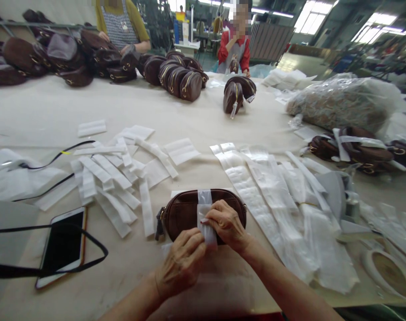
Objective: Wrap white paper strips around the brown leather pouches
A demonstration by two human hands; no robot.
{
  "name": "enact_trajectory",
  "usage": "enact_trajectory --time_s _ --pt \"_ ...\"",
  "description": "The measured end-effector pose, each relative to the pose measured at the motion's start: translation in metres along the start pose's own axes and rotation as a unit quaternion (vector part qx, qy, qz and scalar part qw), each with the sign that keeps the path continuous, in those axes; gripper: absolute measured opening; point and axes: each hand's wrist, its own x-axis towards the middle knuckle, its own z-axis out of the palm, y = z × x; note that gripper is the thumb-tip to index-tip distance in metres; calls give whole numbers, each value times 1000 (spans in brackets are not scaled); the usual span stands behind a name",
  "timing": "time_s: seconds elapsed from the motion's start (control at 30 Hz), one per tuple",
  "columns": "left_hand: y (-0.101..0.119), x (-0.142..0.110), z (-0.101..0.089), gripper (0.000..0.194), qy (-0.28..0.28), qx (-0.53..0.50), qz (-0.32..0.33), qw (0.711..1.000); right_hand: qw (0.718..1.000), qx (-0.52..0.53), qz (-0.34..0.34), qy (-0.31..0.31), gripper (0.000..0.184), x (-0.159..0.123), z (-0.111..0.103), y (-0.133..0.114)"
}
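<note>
A dark brown oval bag (182, 214) lies on the table in front of me, with a zipper pull at its left end. Around its middle runs a white translucent strip (204, 198). My right hand (225, 223) pinches the strip between thumb and fingertips over the front of the bag. Just below and to the left, my left hand (182, 256) has its fingers curled together at the strip's lower part. The left fingertips are partly hidden, but they touch the strip near the bag's lower edge.
Loose white foam pieces (112, 174) lie to the left, beside a phone (64, 243) and a black cord (99, 249). Plastic strips (256, 191) and a tape roll (388, 273) are at right. Brown bags (181, 78) line the far side, where two people stand.
</note>
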Motion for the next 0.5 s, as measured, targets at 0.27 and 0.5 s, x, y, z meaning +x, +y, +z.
enact_trajectory --time_s 0.27,0.5 --pt "-2 0 19 24 18 156 39 987 996 82 40 -3 14 3 -1 5" --pt "-2 -2 16 26 7 160 44 986 992 107 58 25 8 2 1 7"
